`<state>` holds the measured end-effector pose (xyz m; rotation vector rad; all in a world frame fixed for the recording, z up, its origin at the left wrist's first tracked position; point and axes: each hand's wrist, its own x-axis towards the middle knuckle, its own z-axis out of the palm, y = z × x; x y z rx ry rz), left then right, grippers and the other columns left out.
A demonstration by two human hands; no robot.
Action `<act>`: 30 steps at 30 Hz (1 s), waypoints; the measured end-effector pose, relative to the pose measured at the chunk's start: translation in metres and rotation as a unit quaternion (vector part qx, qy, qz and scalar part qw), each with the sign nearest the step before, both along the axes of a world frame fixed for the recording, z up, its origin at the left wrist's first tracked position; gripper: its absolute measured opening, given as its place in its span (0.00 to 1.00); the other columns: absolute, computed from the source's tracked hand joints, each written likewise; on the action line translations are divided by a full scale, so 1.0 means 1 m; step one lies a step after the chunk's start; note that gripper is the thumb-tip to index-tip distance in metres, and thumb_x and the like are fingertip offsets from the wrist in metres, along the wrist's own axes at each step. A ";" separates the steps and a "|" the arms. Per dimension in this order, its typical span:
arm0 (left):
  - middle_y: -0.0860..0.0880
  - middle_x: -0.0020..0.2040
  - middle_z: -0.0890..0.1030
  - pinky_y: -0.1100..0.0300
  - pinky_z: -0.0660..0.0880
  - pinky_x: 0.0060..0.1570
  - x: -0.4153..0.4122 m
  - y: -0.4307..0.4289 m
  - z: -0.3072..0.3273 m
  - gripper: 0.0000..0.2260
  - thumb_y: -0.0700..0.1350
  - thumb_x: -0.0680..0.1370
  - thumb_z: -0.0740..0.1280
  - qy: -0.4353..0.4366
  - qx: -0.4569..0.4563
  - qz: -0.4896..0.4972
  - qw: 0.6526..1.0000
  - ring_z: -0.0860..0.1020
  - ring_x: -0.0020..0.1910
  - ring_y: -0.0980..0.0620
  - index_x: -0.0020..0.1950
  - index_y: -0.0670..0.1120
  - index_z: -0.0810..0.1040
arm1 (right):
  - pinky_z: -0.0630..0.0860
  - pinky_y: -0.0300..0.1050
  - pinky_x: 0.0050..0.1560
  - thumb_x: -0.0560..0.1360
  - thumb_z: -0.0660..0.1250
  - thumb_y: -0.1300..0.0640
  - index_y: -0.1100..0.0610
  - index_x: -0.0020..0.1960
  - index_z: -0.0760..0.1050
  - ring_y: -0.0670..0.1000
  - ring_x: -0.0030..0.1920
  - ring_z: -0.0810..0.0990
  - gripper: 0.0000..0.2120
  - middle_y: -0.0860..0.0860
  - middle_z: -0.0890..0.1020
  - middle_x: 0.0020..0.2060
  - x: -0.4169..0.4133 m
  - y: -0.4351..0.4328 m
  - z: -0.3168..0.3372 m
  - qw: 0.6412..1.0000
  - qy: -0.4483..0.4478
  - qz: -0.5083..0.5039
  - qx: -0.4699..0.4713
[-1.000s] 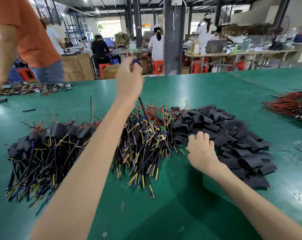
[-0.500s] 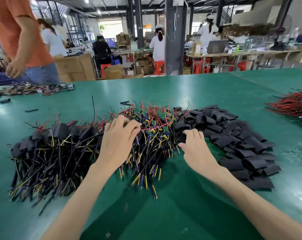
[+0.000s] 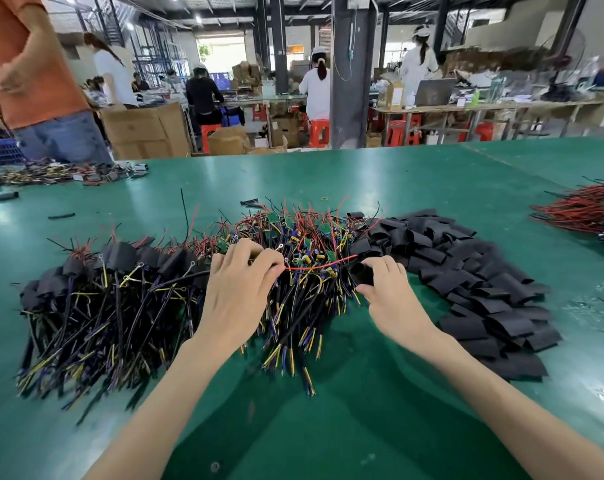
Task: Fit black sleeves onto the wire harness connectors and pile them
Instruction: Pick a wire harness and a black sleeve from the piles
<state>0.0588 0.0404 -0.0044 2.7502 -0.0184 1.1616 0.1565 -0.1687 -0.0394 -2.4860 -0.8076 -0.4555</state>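
On the green table top (image 3: 397, 174): three heaps lie side by side in front of the person, with both hands over the middle one.
Middle heap: loose wire harnesses (image 3: 304, 237) with black, yellow, blue and red leads; small green boards and yellow parts show uncovered at their far ends.
Left heap: sleeved harnesses (image 3: 96, 292), each far end capped in black, with the leads fanned toward the person.
Right heap: flat black sleeve pieces (image 3: 484, 292), short and matte, overlapping one another and touching the middle heap's right edge.
Left hand (image 3: 240, 292): fingers curled, fingertips pinching one thin red wire (image 3: 314, 267) just above the middle heap.
Wire: stretched almost level from the left fingertips across to the right hand.
Right hand (image 3: 392, 301): thumb and fingers closed round a single black sleeve (image 3: 361, 273) at the seam between the middle and right heaps; whether the wire's tip is inside it cannot be told.
Right edge: bundle of red wires (image 3: 584, 211), well apart from the heaps.
Far left: scatter of mixed wire parts (image 3: 68, 173) beside a person in an orange shirt (image 3: 27, 57).
Containers: brown cardboard boxes (image 3: 144, 129) behind the table, flaps open; their contents cannot be seen.
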 end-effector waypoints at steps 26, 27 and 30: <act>0.57 0.49 0.73 0.69 0.66 0.53 -0.001 -0.015 -0.010 0.16 0.42 0.76 0.68 0.114 -0.169 -0.132 0.970 0.73 0.50 0.58 0.63 0.51 0.73 | 0.75 0.51 0.54 0.68 0.74 0.59 0.60 0.59 0.75 0.57 0.51 0.75 0.20 0.56 0.77 0.52 -0.029 0.010 0.016 0.979 -0.176 0.087 -0.061; 0.59 0.48 0.72 0.70 0.66 0.53 -0.001 -0.015 -0.010 0.14 0.43 0.76 0.68 0.110 -0.168 -0.134 0.970 0.73 0.51 0.58 0.61 0.50 0.74 | 0.75 0.53 0.53 0.69 0.73 0.60 0.60 0.59 0.75 0.58 0.50 0.75 0.20 0.56 0.76 0.52 -0.030 0.011 0.017 0.979 -0.170 0.093 -0.056; 0.60 0.47 0.72 0.73 0.65 0.53 -0.004 -0.018 -0.010 0.12 0.44 0.76 0.68 0.102 -0.166 -0.138 0.971 0.74 0.51 0.57 0.59 0.49 0.76 | 0.76 0.55 0.50 0.71 0.72 0.60 0.61 0.60 0.74 0.59 0.48 0.76 0.18 0.56 0.76 0.53 -0.033 0.012 0.018 0.980 -0.162 0.103 -0.042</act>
